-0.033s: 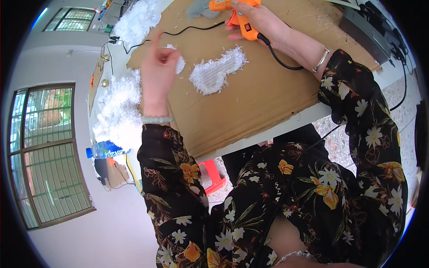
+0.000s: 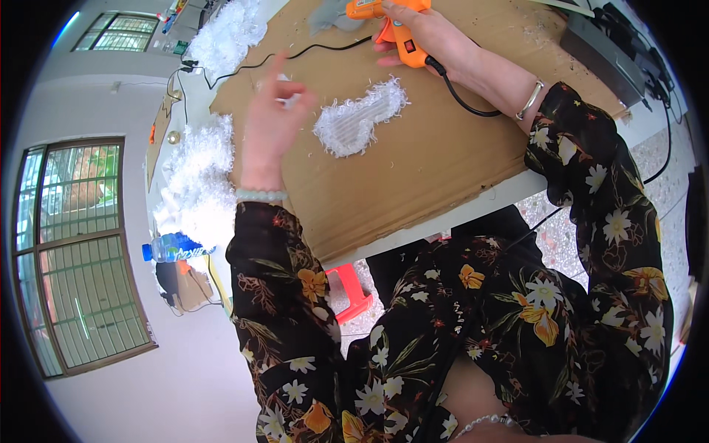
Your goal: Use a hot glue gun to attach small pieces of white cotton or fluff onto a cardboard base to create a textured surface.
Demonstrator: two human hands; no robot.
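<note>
My right hand (image 2: 436,44) is wrapped round an orange glue gun (image 2: 402,33) at the top of the cardboard; a black cord runs from its handle. To the left, my left hand (image 2: 275,122) hovers over the cardboard, blurred by motion, with a finger stretched out and the thumb apart. Nothing shows in its grasp. A small white fuzzy piece (image 2: 288,83) lies partly hidden behind those fingers. Between the hands rests a curved piece of cardboard with a white fringed edge (image 2: 358,122), touched by neither.
Brown cardboard (image 2: 384,192) covers much of the white table. White fluffy tinsel (image 2: 196,170) is heaped along the left, beside a blue-capped bottle (image 2: 173,248). A thin black cable (image 2: 317,46) crosses the cardboard. A dark grey box (image 2: 602,59) stands at the right, a red stool (image 2: 351,295) below.
My left hand has moved slightly to the right, its thumb and finger now wider apart. The right hand and the glue gun have stayed in place.
</note>
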